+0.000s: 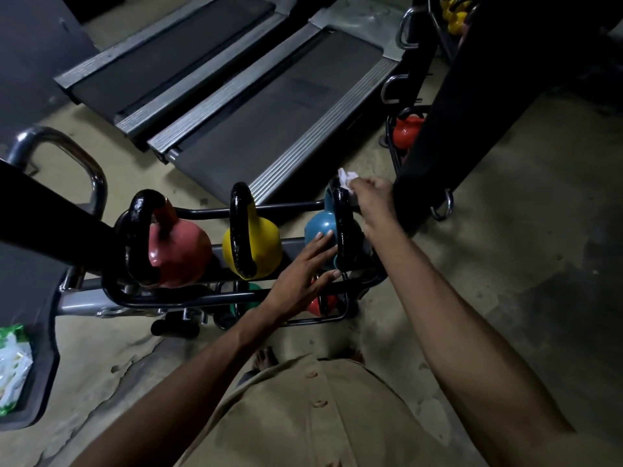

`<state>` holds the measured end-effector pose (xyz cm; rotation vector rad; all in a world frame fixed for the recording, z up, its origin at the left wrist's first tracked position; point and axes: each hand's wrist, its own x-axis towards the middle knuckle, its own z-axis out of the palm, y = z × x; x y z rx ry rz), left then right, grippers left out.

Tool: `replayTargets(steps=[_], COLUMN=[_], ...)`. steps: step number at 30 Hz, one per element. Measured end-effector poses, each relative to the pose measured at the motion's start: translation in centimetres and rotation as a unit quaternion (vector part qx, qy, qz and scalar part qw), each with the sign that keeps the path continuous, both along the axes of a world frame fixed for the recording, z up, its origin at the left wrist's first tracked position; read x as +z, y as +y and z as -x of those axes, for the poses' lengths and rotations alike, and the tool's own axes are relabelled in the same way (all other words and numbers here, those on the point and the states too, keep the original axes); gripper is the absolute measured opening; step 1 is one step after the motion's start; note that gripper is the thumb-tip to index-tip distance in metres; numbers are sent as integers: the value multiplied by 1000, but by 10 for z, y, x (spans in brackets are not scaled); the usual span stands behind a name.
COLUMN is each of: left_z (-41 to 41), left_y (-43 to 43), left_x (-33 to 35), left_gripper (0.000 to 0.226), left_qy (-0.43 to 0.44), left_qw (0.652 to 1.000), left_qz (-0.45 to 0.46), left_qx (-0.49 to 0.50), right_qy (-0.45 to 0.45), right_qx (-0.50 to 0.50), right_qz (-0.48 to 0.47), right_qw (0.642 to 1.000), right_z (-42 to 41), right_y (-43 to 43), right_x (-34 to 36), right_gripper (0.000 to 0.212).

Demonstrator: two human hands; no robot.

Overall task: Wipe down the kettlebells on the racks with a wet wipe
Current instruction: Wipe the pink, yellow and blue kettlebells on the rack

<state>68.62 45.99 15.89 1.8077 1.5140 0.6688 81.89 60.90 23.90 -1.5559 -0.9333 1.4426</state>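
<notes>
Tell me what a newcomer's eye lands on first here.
The red kettlebell, yellow kettlebell and blue kettlebell stand out, side by side on the rack. The right hand holds a white wet wipe at the blue one's black handle; the left hand rests on its body.

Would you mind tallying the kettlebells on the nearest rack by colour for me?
Pink kettlebell: 1
Yellow kettlebell: 1
Blue kettlebell: 1
Green kettlebell: 1, partly hidden
Red kettlebell: 1, partly hidden
Total: 5 in view
</notes>
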Motion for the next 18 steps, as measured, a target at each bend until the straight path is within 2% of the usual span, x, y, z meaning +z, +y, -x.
replayTargets(steps=[3, 5, 8, 12, 14, 15, 16, 18], left_z=[-2, -1, 1, 2, 2, 3, 4, 5], left_y=[-1, -1, 0, 0, 1, 2, 3, 3], left_x=[0, 0, -1, -7, -9, -9, -10, -11], left_gripper=[61, 61, 61, 59, 58, 58, 57, 56], left_qy=[-2, -4, -6, -1, 1, 4, 8, 12], left_qw=[1000, 1000, 1000, 1000, 999, 999, 999, 998], left_qz=[0, 0, -4, -22, -36, -42, -46, -51], left_qx=[1, -1, -5, -4, -13, -18, -21, -27], right_qy=[-186, -296, -388, -482, -519, -524, -515, -479], right_qx=[89, 175, 228, 242, 248, 263, 277, 283], right_qz=[-78, -110, -166, -371, -439, -451, -453, -454], right_qw=[975, 933, 877, 756, 691, 673, 673, 696], right_z=[7, 13, 18, 9, -1, -8, -16, -31], right_y=[20, 33, 29, -22, -53, -68, -81, -102], right_x=[9, 17, 22, 18, 18, 16, 13, 4], right_gripper=[20, 20, 18, 13, 16, 19, 21, 23])
